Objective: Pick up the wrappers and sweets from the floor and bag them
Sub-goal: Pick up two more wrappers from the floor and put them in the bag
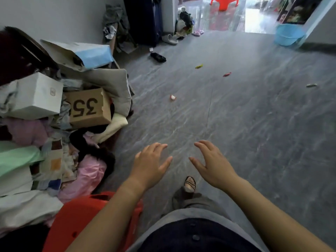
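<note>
From the head camera, the sweets lay scattered on the grey floor (254, 124), all well ahead of the person: a red-and-white sweet (172, 97) nearest, a yellow-green wrapper (199, 66) and a red wrapper (227, 74) farther off, and a pale wrapper (311, 85) out to the right. They looked feather-light and crinkly, the sort of thing that skids on a smooth floor, so a fingertip pinch at a twisted end seemed the surest hold. I could see no bag anywhere. The left hand (151, 164) hung palm down over bare floor, fingers loosely spread, holding nothing. The right hand (211, 164) mirrored it just beside, fingers apart and slightly curled, also empty and touching nothing. A pile of clothes and boxes (54, 115) crowded the left wall.
</note>
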Demonstrator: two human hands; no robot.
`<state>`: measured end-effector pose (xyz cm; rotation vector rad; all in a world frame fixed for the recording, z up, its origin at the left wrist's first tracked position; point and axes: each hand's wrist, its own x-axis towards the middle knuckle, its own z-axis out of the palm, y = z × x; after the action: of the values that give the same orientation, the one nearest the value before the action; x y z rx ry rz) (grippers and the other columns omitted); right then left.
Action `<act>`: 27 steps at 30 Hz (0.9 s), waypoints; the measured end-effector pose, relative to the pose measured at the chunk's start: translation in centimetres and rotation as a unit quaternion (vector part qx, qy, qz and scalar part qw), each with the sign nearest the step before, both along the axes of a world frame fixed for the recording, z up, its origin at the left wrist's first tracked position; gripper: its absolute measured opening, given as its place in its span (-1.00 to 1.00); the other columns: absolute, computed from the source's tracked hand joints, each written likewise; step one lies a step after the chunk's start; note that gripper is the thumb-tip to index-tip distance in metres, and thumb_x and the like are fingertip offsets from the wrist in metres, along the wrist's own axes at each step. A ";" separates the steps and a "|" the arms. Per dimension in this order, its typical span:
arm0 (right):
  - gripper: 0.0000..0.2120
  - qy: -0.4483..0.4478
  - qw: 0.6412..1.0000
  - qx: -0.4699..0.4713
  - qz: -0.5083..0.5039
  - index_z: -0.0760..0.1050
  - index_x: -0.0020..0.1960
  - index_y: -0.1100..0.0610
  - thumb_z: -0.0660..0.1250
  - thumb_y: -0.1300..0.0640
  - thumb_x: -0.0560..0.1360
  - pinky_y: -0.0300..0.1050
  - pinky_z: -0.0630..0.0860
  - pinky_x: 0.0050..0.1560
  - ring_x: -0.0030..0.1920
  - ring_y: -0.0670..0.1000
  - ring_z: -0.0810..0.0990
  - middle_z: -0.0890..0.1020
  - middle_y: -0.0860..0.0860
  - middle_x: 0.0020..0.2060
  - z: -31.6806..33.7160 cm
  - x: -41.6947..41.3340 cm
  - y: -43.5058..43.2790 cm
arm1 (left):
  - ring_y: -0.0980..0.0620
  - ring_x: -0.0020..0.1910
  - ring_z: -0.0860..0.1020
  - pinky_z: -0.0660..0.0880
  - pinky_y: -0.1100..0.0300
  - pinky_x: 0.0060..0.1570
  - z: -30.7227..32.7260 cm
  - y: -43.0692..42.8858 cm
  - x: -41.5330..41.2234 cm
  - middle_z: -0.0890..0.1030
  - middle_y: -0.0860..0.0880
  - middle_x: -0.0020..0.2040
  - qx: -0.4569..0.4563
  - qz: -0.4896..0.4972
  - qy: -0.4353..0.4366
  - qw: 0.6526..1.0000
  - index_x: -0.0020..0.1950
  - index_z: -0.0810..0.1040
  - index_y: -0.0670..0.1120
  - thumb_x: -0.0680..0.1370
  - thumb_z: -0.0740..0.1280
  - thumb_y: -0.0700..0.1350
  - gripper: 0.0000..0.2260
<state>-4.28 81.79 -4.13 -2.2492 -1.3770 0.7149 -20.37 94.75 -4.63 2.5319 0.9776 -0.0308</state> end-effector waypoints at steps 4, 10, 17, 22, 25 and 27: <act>-0.46 -0.014 1.000 0.013 0.004 0.18 0.43 0.08 0.12 -0.14 0.54 -0.09 0.19 0.38 0.42 0.00 0.18 0.26 0.01 0.42 1.5 8.3 8.7 | 0.02 0.32 0.35 0.30 0.06 0.24 1.5 8.1 8.1 0.42 0.04 0.34 0.005 0.005 -0.011 1.000 0.35 0.35 0.03 0.52 0.11 0.21 -0.54; -0.48 -0.017 1.000 0.011 0.018 0.21 0.42 0.09 0.13 -0.13 0.54 -0.10 0.20 0.37 0.40 0.02 0.21 0.28 0.01 0.40 2.0 16.4 19.0 | -0.01 0.26 0.42 0.39 -0.04 0.21 1.3 18.5 15.4 0.49 0.01 0.27 0.003 0.042 -0.043 0.998 0.31 0.41 0.00 0.42 -0.02 0.30 -0.39; -0.48 0.002 1.000 -0.023 0.018 0.22 0.41 0.08 0.14 -0.14 0.54 -0.10 0.23 0.35 0.39 0.01 0.23 0.29 0.00 0.39 -2.9 24.5 33.0 | 0.00 0.30 0.39 0.36 0.01 0.25 -2.7 33.0 24.1 0.48 0.01 0.29 -0.027 0.046 -0.031 0.998 0.31 0.41 -0.01 0.40 -0.03 0.29 -0.38; -0.49 0.010 0.999 -0.049 0.012 0.23 0.40 0.08 0.13 -0.14 0.54 -0.11 0.26 0.33 0.37 0.01 0.26 0.30 -0.01 0.38 -6.5 32.1 47.4 | -0.01 0.30 0.40 0.34 0.02 0.22 -6.5 47.4 32.2 0.47 0.00 0.30 -0.035 0.027 0.003 0.999 0.32 0.40 -0.01 0.39 -0.07 0.29 -0.35; -0.51 0.011 0.998 -0.054 0.008 0.26 0.38 0.09 0.16 -0.11 0.54 -0.10 0.28 0.31 0.35 0.02 0.29 0.33 0.00 0.36 -8.0 36.8 55.8 | -0.01 0.30 0.38 0.33 0.06 0.17 -7.8 56.0 36.9 0.44 0.03 0.31 -0.037 0.008 0.044 0.998 0.33 0.37 0.02 0.41 -0.06 0.28 -0.39; -0.54 0.007 0.998 -0.054 0.007 0.28 0.37 0.09 0.17 -0.09 0.54 -0.13 0.27 0.29 0.34 0.03 0.31 0.35 0.01 0.34 -9.3 39.7 60.5 | -0.01 0.29 0.38 0.32 0.05 0.17 -9.3 60.9 40.0 0.44 0.02 0.31 -0.040 -0.008 0.060 0.997 0.34 0.36 0.01 0.45 0.01 0.22 -0.46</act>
<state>35.46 142.30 -13.44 -2.3153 -1.3793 0.8269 19.65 155.61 -13.96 2.4874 0.9820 -0.2254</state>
